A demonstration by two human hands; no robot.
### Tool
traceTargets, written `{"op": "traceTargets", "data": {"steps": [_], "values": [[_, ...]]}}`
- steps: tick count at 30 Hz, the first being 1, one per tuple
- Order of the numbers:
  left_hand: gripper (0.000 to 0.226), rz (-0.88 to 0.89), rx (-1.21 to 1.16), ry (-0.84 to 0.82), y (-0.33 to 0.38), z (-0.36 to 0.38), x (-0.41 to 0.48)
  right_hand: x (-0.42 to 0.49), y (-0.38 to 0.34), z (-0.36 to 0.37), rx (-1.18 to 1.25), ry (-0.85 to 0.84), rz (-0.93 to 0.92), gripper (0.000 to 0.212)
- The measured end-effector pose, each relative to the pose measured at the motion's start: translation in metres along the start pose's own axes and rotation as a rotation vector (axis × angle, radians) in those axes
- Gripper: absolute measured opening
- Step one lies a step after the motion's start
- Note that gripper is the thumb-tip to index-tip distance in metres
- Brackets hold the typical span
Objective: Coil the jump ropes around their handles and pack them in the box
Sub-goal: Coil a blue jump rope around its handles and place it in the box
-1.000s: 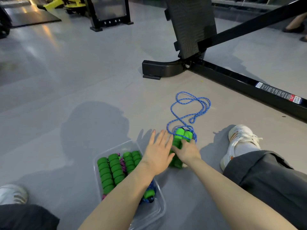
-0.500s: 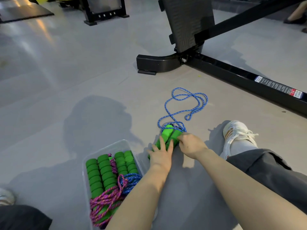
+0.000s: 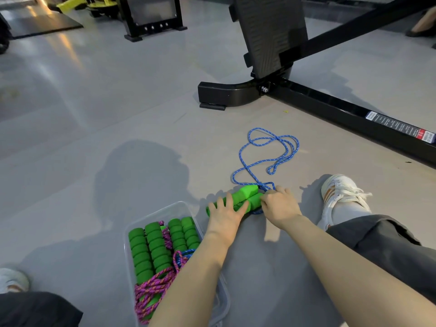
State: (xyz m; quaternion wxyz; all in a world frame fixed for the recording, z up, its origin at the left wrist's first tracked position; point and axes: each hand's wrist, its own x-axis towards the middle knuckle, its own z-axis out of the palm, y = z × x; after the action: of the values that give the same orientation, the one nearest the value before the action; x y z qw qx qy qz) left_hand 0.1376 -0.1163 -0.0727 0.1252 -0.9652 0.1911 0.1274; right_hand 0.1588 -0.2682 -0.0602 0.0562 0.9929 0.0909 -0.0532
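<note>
Your view is evenly lit and sharp at centre; your shadow [image 3: 141, 180] falls ahead on the grey floor [image 3: 70, 128], warm glare streaks top left, and edges bow

Only one camera is working here: it is sitting on the person's head and looking forward and down at the floor [image 3: 118, 114]. It is viewing the left hand [image 3: 224, 215] and right hand [image 3: 279, 206] from near, their arms entering from 6 o'clock, while the black machine frame [image 3: 330, 109] is lying farther off, toward 1 o'clock.

Box [image 3: 162, 208]: on floor, left of the handles [image 3: 247, 192].
Rope [image 3: 291, 155]: on floor, behind those handles.
Machine frame [image 3: 226, 95]: behind the rope.
Shoe [image 3: 342, 194]: right of handles.
</note>
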Motion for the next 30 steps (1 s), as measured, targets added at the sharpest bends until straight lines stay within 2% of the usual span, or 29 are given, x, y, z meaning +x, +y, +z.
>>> {"op": "traceTargets", "data": {"steps": [1,3,5,8,12,14,17,19,20,21,24,25,29,30], "values": [[0.084,0.005,0.018,0.002,-0.001,-0.001,0.0,-0.001,-0.001,-0.002,-0.066,0.082,-0.024,0.014],[0.08,0.029,0.066,0.023,-0.003,-0.005,0.001,0.001,-0.002,-0.004,-0.111,0.174,-0.089,0.027],[0.074,0.054,0.115,0.058,-0.013,-0.006,0.003,0.006,-0.007,-0.007,-0.028,0.088,-0.176,0.054],[0.07,0.182,0.253,0.216,-0.038,-0.015,0.0,0.011,-0.018,-0.02,0.028,-0.013,-0.237,0.084],[0.052,0.33,0.389,0.475,-0.092,-0.032,-0.011,0.017,-0.031,-0.046,0.121,0.035,-0.289,0.103],[0.046,0.379,0.433,0.605,-0.121,-0.048,-0.029,0.023,-0.044,-0.067,0.168,0.095,-0.299,0.101],[0.06,0.36,0.52,0.706,-0.169,-0.07,-0.057,0.035,-0.071,-0.097,0.259,0.16,-0.313,0.098],[0.059,0.345,0.539,0.742,-0.203,-0.081,-0.079,0.041,-0.087,-0.114,0.459,0.2,-0.295,0.098],[0.049,0.33,0.552,0.747,-0.219,-0.088,-0.091,0.042,-0.096,-0.123,0.59,0.196,-0.269,0.096],[0.041,0.315,0.555,0.754,-0.234,-0.093,-0.102,0.042,-0.104,-0.133,0.731,0.163,-0.243,0.088],[0.062,0.246,0.586,0.778,-0.267,-0.108,-0.137,0.048,-0.132,-0.164,1.038,-0.052,-0.285,0.044],[0.063,0.225,0.592,0.799,-0.275,-0.109,-0.146,0.052,-0.141,-0.171,1.093,-0.089,-0.295,0.037],[0.069,0.091,0.531,0.875,-0.296,-0.102,-0.17,0.053,-0.163,-0.195,1.371,-0.29,-0.289,0.036],[0.068,0.075,0.515,0.882,-0.299,-0.098,-0.174,0.051,-0.166,-0.198,1.395,-0.365,-0.3,0.025]]}}
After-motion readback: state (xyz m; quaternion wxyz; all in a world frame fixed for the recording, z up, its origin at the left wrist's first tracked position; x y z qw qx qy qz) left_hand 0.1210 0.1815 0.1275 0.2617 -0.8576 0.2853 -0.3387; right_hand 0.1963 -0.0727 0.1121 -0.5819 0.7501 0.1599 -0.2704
